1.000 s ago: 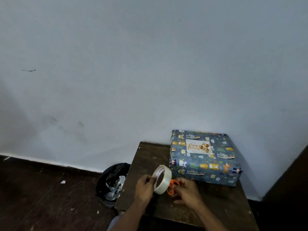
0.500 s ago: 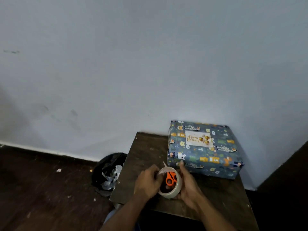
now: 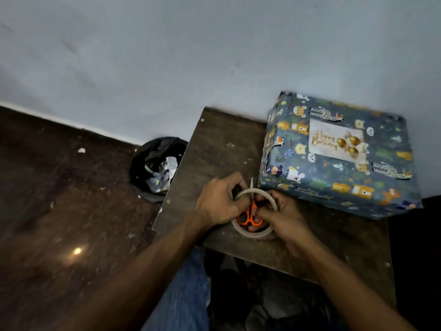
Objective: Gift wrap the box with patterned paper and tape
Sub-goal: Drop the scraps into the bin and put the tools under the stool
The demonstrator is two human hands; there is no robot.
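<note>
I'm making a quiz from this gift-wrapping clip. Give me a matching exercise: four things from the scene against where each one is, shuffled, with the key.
Things:
1. wrapped box
2. scissors
3. bin
4. tape roll

Places:
A. on the floor left of the table
B. inside the ring of tape
C. at the table's far right, by the wall
D. on the table between the left hand and right hand

Pairs: 1-C, 2-B, 3-A, 4-D
</note>
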